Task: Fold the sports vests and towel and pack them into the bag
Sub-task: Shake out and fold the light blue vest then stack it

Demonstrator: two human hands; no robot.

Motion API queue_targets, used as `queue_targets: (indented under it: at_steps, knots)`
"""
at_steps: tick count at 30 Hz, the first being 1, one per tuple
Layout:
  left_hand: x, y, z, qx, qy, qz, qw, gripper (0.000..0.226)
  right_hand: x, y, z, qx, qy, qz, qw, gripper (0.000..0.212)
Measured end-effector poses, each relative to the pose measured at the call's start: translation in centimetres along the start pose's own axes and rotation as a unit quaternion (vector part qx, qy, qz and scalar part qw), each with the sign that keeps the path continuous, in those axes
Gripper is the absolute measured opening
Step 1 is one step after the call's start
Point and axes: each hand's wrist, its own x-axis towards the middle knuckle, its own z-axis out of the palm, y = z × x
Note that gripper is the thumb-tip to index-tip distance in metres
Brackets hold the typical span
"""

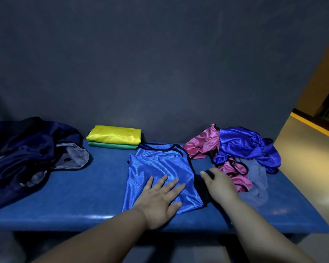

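Blue vest lies near the front edge of the bench, bare seat leftward; my left hand presses it flat-fingered, my right hand grips its black trim.

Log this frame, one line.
phase: folding | left hand: flat on blue vest | right hand: grips its edge | folded: yellow vest on green vest
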Motion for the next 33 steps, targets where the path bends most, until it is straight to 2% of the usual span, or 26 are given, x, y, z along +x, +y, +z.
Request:
queue_targets:
  at_steps: [5, 7, 10, 12, 14, 16, 18, 20, 22, 25, 27, 30, 32, 33]
  knots:
    - [0.1, 0.0, 0.0, 0.003, -0.004, 0.002, 1.0, 0.056, 0.2, 0.7, -0.1, -0.049, 0.005, 0.008, 0.999, 0.017]
    - [0.1, 0.0, 0.0, 0.003, -0.007, 0.003, 1.0, 0.056, 0.1, 0.5, 0.1, -0.04, 0.036, -0.011, 0.998, 0.012]
    - [0.0, 0.0, -0.1, 0.002, -0.008, 0.005, 1.0, 0.057, 0.3, 0.7, -0.1, -0.039, 0.117, -0.077, 0.989, 0.03]
    - [0.0, 0.0, 0.0, -0.002, -0.011, 0.005, 1.0, 0.058, 0.0, 0.3, -0.4, -0.025, 0.158, -0.169, 0.973, 0.032]
    - [0.0, -0.1, -0.1, -0.012, -0.016, 0.004, 1.0, 0.062, -0.8, -0.5, -0.4, -0.03, 0.115, -0.261, 0.958, 0.04]
    - [0.2, -0.2, -0.5, -0.059, -0.014, -0.002, 0.998, 0.066, -1.5, -1.2, 0.3, -0.094, 0.003, -0.307, 0.947, 0.07]
    - [0.3, -0.8, -0.9, -0.103, 0.014, -0.014, 0.994, 0.076, -1.7, -0.9, 1.1, -0.195, -0.086, -0.309, 0.927, 0.089]
    - [0.1, -2.4, -0.9, -0.08, 0.043, -0.026, 0.996, 0.105, -1.6, -0.1, 1.4, -0.255, -0.128, -0.288, 0.914, 0.099]
    - [-0.7, -4.5, -0.5, -0.05, 0.037, -0.059, 0.996, 0.124, -1.3, 0.9, 1.4, -0.259, -0.146, -0.256, 0.92, 0.108]
    - [-2.2, -7.1, -0.3, -0.048, 0.021, -0.068, 0.996, 0.125, -1.1, 1.9, 1.5, -0.241, -0.159, -0.241, 0.926, 0.118]
    - [-2.8, -7.8, -0.5, -0.038, 0.009, -0.052, 0.998, 0.122, -1.2, 1.9, 1.5, -0.234, -0.169, -0.243, 0.926, 0.118]
    - [-3.0, -9.3, -0.6, -0.027, -0.002, -0.035, 0.999, 0.117, -1.0, 2.1, 1.4, -0.216, -0.185, -0.247, 0.926, 0.107]
    - [-3.3, -10.8, -0.5, -0.054, 0.002, -0.022, 0.998, 0.109, -0.6, 2.6, 1.0, -0.17, -0.193, -0.26, 0.931, 0.105]
    - [-3.6, -11.4, -0.6, -0.089, 0.007, -0.024, 0.996, 0.099, -0.5, 2.7, 0.5, -0.121, -0.197, -0.261, 0.937, 0.097]
